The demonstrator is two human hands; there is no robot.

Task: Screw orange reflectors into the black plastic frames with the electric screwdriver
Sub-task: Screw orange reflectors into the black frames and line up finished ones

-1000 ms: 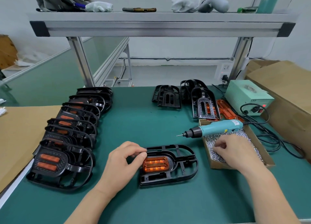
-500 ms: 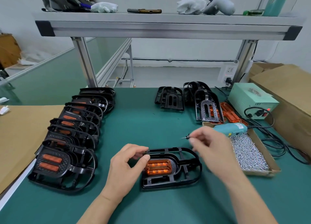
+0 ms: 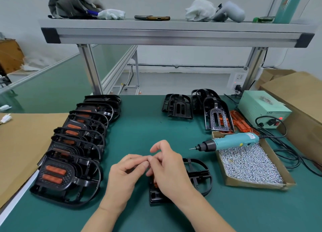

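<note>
A black plastic frame lies flat on the green mat in front of me. My right hand hovers over its left half and hides nearly all of the orange reflector seated in it. My left hand is just left of the frame with its fingers curled. The fingertips of both hands meet above the frame's left end, and my right thumb and fingers pinch together there; a screw is too small to make out. The teal electric screwdriver rests across the corner of the cardboard screw box, untouched.
A row of frames fitted with reflectors lines the left. Bare frames and loose orange reflectors sit at the back right, next to the power supply and its cables. Cardboard boxes flank the right, and a shelf hangs overhead.
My right hand left the screw box and crossed left over the frame. My left hand let go of the frame's end and rose to meet it.
</note>
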